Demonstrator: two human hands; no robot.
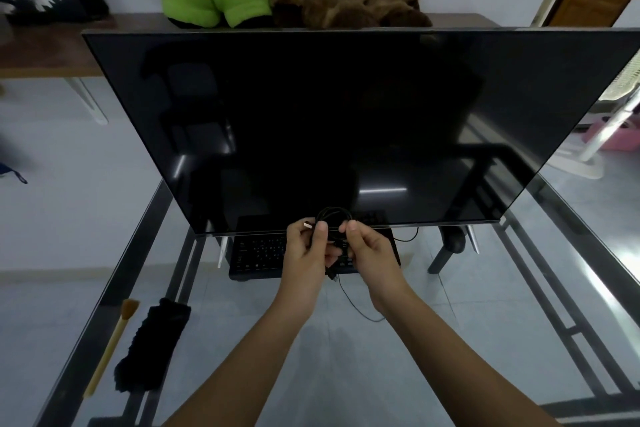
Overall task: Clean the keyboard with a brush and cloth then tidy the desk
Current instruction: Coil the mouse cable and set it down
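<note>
Hands: my left hand (306,246) and right hand (367,248) pinched shut on coiled cable (334,218), centre frame | bundling it to tidy | brush (112,345), cloth (152,343) parked lower left

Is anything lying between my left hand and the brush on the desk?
Nothing visible. The brush lies near the desk's left edge, with the black cloth beside it, not across the way. But the left hand is busy holding the coiled cable.
</note>
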